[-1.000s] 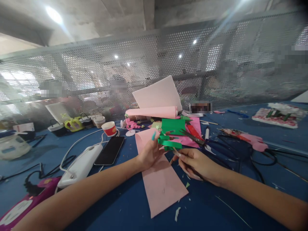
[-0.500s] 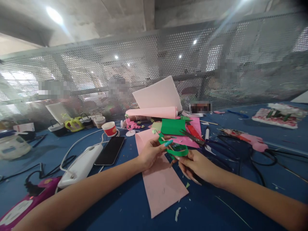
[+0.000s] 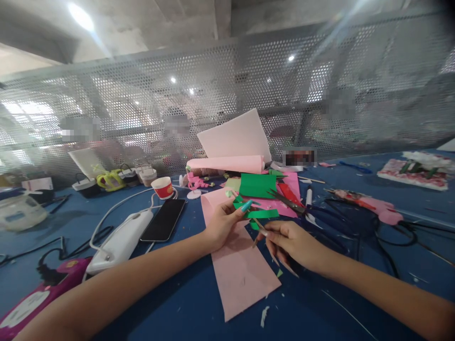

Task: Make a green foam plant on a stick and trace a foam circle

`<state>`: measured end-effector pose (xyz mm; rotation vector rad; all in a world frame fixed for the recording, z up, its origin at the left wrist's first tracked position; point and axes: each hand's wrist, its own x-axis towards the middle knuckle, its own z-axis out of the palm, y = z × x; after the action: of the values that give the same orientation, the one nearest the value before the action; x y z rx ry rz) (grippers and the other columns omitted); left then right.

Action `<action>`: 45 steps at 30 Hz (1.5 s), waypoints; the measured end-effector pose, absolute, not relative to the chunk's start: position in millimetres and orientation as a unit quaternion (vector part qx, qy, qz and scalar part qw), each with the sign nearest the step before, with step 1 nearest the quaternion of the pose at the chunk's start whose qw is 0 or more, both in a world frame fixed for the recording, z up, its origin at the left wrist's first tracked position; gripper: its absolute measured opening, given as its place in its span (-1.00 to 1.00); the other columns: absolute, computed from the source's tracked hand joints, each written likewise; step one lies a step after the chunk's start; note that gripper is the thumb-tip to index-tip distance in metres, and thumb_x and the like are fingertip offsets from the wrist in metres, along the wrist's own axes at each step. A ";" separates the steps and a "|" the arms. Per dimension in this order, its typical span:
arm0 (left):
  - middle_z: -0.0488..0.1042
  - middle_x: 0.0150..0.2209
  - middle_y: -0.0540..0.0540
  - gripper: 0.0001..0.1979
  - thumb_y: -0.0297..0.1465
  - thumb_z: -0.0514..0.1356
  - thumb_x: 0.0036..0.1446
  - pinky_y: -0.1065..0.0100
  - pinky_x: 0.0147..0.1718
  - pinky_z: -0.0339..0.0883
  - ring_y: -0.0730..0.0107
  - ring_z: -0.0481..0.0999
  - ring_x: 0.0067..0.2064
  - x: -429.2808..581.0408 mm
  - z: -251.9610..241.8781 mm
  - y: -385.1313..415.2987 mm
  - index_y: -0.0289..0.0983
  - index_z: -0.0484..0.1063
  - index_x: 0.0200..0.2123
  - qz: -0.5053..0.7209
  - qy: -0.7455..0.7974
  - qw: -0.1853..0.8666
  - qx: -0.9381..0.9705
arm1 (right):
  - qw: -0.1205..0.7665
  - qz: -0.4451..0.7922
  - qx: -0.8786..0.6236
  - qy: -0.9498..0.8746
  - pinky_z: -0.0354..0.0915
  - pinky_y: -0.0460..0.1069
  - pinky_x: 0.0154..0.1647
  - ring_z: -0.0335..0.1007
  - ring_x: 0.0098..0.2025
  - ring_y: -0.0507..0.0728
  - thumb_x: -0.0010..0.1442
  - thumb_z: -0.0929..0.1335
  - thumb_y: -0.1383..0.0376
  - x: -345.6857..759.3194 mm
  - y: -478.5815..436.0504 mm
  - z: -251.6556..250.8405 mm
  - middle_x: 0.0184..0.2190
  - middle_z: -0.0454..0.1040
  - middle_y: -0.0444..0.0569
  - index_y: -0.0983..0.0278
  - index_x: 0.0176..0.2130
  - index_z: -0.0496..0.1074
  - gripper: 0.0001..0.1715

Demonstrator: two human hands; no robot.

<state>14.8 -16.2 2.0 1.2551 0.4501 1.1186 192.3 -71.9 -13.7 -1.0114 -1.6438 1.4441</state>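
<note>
My left hand [image 3: 223, 225] is closed in a pinch on a green paper strip [image 3: 263, 214], whose end sticks out to the right. A smaller green piece hangs just below the strip. My right hand [image 3: 296, 241] is closed on a thin brown stick [image 3: 260, 224], its tip reaching up toward the strip. Part of the stick is hidden by the fingers. Beneath both hands lies a pale pink sheet [image 3: 245, 279]. Just beyond them sit a green sheet [image 3: 258, 185] and scissors [image 3: 293, 201] with dark blades.
To the left are a black phone [image 3: 163, 220], a white power strip [image 3: 122, 241], a red and white paper cup [image 3: 163, 188] and a magenta device [image 3: 46, 293]. A pink glue gun [image 3: 377, 206] with black cable lies right. A pink roll [image 3: 227, 164] lies behind.
The green strip was curled in a loop reaching my right fingers. Now its end is straight and free, and the right hand has drawn slightly away, holding the stick.
</note>
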 end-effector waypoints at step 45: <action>0.58 -0.39 -0.06 -0.49 -0.21 0.46 -0.28 0.54 -0.47 0.37 0.56 0.50 -0.47 13.0 10.6 -21.2 -0.26 0.55 -0.19 0.466 0.322 0.669 0.481 | 0.344 0.582 -0.407 -0.613 0.20 -0.21 -0.78 0.34 -0.73 -0.07 0.26 0.26 0.06 191.6 -72.5 -10.2 -0.56 0.46 -0.10 0.31 -0.34 0.31 -0.64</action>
<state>13.0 -21.2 10.6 1.0837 0.7267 1.0511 191.6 -72.5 -10.2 -1.0582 -1.5928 1.5128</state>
